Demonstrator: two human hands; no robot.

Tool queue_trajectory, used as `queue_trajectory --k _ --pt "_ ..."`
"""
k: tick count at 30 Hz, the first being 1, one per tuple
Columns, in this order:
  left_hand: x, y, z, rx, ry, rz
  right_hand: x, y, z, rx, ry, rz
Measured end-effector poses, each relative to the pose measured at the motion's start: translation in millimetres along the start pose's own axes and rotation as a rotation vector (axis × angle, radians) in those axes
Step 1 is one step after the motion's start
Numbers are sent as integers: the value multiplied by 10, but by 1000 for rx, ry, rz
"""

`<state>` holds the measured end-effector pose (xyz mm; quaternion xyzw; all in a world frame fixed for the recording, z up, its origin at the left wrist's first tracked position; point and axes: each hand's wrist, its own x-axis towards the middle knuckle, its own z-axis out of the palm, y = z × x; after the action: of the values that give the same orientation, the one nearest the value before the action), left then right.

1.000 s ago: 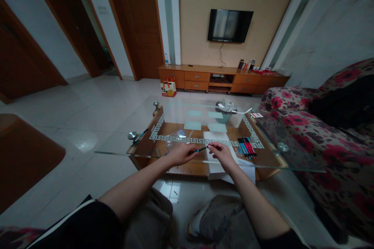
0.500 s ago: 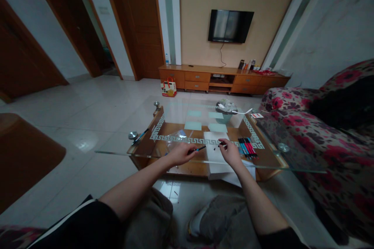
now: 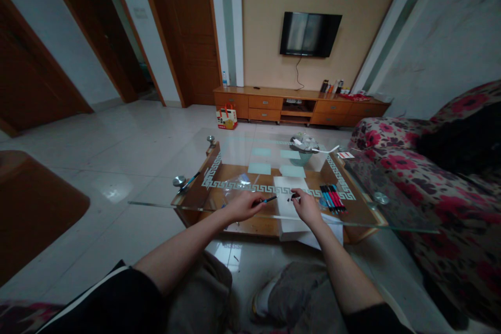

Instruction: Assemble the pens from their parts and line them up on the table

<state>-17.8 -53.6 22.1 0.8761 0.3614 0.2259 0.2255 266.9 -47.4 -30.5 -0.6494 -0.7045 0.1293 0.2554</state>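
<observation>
Forward, left hand (image 3: 245,206) (with pen (image 3: 271,199)).

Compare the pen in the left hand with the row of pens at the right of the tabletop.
The pen is gripped in the left hand, partly covered; the row of pens lies uncovered on the glass tabletop. The pen is single; the row holds several, some red. Both show blue and black.

There're 2 hands (image 3: 243,206) (image 3: 308,207), 1 held pen (image 3: 270,199) & 1 TV (image 3: 311,34).
</observation>
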Motion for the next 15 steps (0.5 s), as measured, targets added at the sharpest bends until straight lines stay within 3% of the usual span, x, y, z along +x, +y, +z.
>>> queue_trajectory --k 15 --pt "-1 7 -3 -5 -10 -2 -22 -3 5 -27 -3 -11"
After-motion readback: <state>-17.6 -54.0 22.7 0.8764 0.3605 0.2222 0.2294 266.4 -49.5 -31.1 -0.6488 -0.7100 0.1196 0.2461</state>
